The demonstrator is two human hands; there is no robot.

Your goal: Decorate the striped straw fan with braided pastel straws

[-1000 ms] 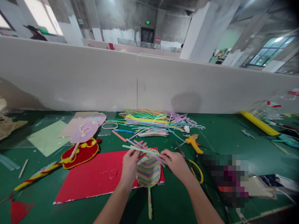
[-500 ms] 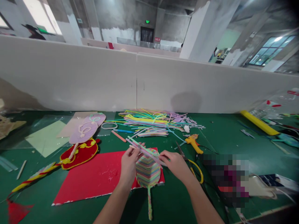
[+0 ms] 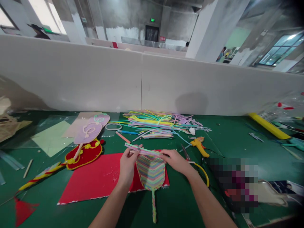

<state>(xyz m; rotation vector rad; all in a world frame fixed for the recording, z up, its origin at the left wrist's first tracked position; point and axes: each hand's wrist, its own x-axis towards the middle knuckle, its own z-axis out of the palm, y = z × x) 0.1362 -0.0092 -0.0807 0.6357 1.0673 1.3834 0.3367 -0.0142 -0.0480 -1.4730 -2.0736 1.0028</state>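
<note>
Both hands hold a small bunch of pastel pipe cleaners (image 3: 148, 151) stretched level between them. My left hand (image 3: 128, 161) is closed on the bunch's left end, and my right hand (image 3: 174, 159) pinches its right end. Just below and behind the bunch lies a leaf-shaped fan (image 3: 151, 172) with pastel zigzag stripes and a twisted handle pointing at me. Its top edge is partly hidden by the bunch and my fingers. Under the fan is a red board (image 3: 95, 179) with worn white edges.
Loose pipe cleaners (image 3: 154, 122) are heaped by the partition (image 3: 95, 76). Scissors (image 3: 201, 172) with yellow handles and a yellow glue gun (image 3: 200, 146) lie right of my hand. A red fan (image 3: 83, 155) and a purple fan (image 3: 89, 131) lie left, near a green sheet (image 3: 51, 139).
The bunch has turned from slanting down to the right to nearly level. My left hand has shifted slightly left and down. The view has also shifted a little.
</note>
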